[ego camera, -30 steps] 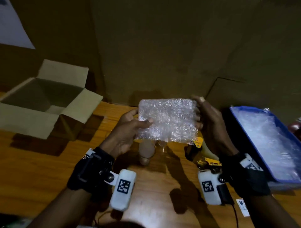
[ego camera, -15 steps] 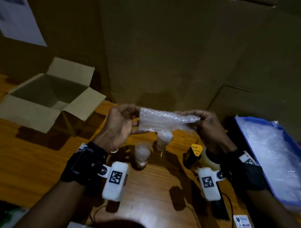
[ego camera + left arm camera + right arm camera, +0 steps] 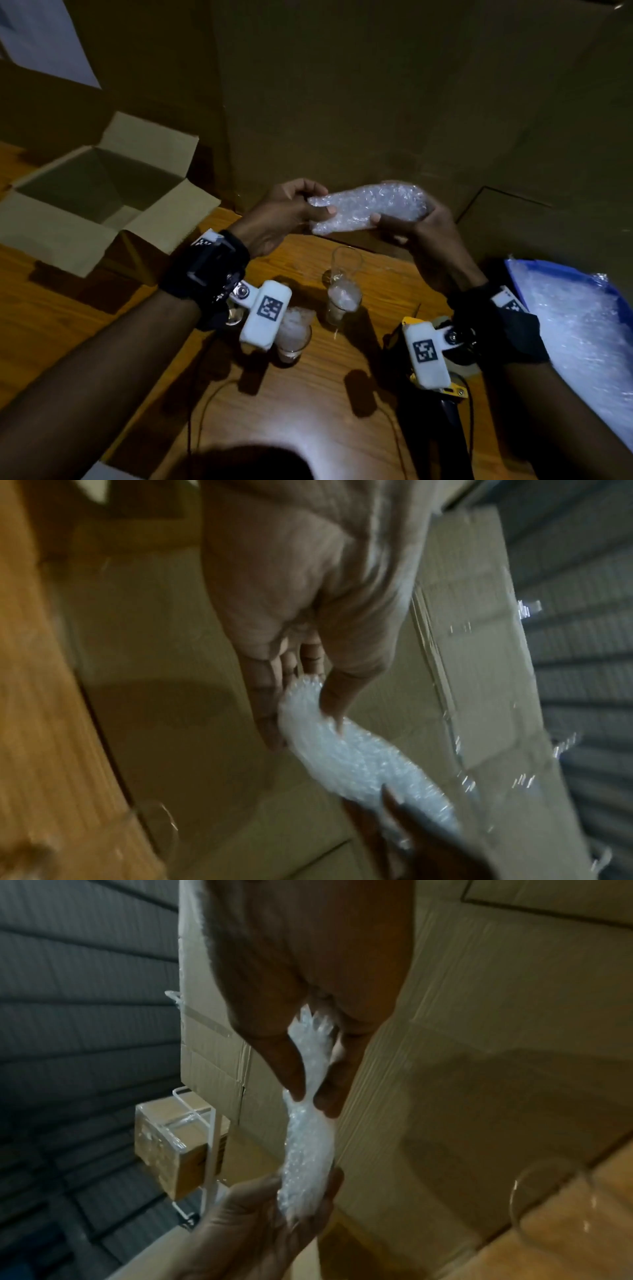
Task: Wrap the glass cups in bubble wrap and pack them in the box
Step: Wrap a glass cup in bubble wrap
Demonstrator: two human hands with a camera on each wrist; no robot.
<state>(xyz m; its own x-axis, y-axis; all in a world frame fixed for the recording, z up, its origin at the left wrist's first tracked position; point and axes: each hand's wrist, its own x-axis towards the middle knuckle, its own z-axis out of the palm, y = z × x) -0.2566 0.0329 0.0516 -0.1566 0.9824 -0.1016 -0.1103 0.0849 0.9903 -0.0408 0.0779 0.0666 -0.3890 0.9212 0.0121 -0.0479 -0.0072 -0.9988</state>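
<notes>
Sheet of bubble wrap [image 3: 368, 208] held in the air above the wooden table [image 3: 144, 342], between both hands; left hand [image 3: 284, 216] pinches its left end, thumb over fingers; right hand [image 3: 421, 228] pinches its right end likewise. Three glass cups on the table beneath: an upright clear cup [image 3: 346, 262] at the far edge, a second cup [image 3: 342, 305] just in front of it, a third cup [image 3: 293, 337] near the left wrist. Open cardboard box [image 3: 92, 192] at far left, flaps spread. Blue bin [image 3: 513, 274] of bubble wrap at right; yellow tape dispenser [image 3: 455, 389] under the right wrist.
</notes>
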